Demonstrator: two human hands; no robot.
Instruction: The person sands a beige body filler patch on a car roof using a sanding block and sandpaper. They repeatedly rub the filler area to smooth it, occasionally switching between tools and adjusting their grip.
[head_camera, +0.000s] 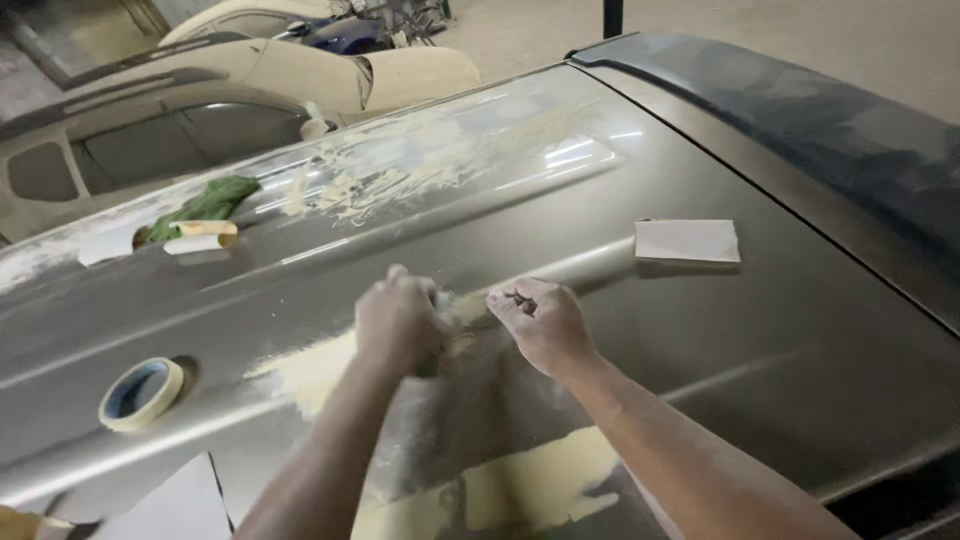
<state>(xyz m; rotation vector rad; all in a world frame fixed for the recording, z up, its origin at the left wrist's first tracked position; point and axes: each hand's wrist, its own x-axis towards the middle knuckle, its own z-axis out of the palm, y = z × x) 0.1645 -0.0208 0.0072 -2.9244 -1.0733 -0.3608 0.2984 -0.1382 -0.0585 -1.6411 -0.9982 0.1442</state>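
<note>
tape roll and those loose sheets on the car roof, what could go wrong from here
The tape roll lies flat on a curved, dusty roof panel and could slide off. The sanding sheet lies loose near the roof's far edge and may get knocked away. Both fists, left hand and right hand, are dusted with filler, so grip might slip.

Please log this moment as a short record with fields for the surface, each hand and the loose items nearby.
surface: dusty car roof with pale filler patches
left hand: fisted, pressed on the roof at a filler patch; what it holds is blurred
right hand: fisted just over the roof, pinching something small and dark
tape roll: flat on the roof, left of the hands
sanding sheet: flat, beyond the right hand
green rag: far left, by rolled paper
</note>
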